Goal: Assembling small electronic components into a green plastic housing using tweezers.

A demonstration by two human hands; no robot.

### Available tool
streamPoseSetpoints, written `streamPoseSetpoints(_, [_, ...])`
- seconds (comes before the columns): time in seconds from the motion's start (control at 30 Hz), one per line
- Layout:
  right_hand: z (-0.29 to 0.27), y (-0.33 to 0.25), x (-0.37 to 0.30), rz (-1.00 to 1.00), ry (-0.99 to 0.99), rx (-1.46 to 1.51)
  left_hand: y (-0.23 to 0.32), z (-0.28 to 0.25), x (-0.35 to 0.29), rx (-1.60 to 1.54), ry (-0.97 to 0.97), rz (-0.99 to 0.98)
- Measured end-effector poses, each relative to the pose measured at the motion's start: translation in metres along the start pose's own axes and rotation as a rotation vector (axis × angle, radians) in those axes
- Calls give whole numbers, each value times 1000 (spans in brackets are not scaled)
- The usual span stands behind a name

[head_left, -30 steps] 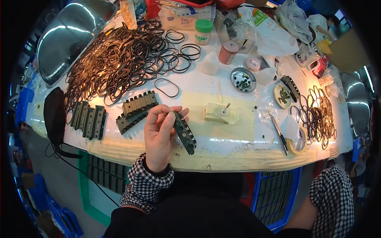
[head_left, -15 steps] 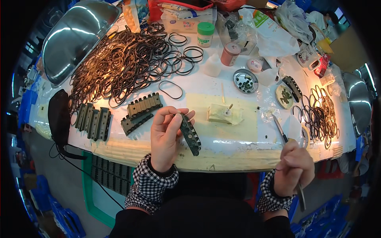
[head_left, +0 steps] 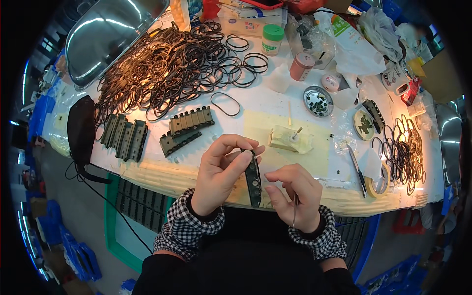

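My left hand (head_left: 223, 169) pinches the upper end of a dark green rail piece (head_left: 253, 183), a narrow strip with a notched edge and round holes. The strip hangs nearly upright over the table's front edge. Close to its right side is my right hand (head_left: 299, 192), thumb and forefinger apart. A thin metal tool (head_left: 295, 212) lies along its palm under curled fingers; its tip is hidden. A pen-like tool (head_left: 358, 171) with a dark grip rests on the table to the right. Beyond my hands sits a small block (head_left: 285, 138) with a cloth-like cover and a short peg.
Several olive rail pieces (head_left: 125, 137) lie at left, more (head_left: 189, 123) nearer the middle. Behind them spreads a heap of black bands (head_left: 162, 64). A round dish of small dark parts (head_left: 318, 102), a tape roll (head_left: 379, 183) and another band pile (head_left: 405, 152) stand right.
My right hand has come left to the rail piece, and the pen-like tool now lies apart from it on the table. The left hand has turned the strip more upright. The view has shifted slightly.
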State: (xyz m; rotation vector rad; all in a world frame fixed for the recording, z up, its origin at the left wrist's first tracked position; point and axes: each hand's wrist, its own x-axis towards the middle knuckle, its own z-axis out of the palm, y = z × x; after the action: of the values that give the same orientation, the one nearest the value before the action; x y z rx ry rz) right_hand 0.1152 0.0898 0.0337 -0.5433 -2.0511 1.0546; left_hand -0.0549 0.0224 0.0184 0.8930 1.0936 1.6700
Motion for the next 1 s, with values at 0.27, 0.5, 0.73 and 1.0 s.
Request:
streamPoseSetpoints(0.27, [10,6,-2,-127,-45,-41,-3,-5,14,-151,125,-91])
streamPoseSetpoints(0.5, [18,18,-8,-296,32,-187,-8,-6,14,-158,129,-111])
streamPoseSetpoints(0.73, [21,22,-9,-275,10,-161,-15,-13,18,-132,71,-46])
streamPoseSetpoints(1.0, [7,7,-2,-58,33,-25,-9,-8,13,-63,-108,12])
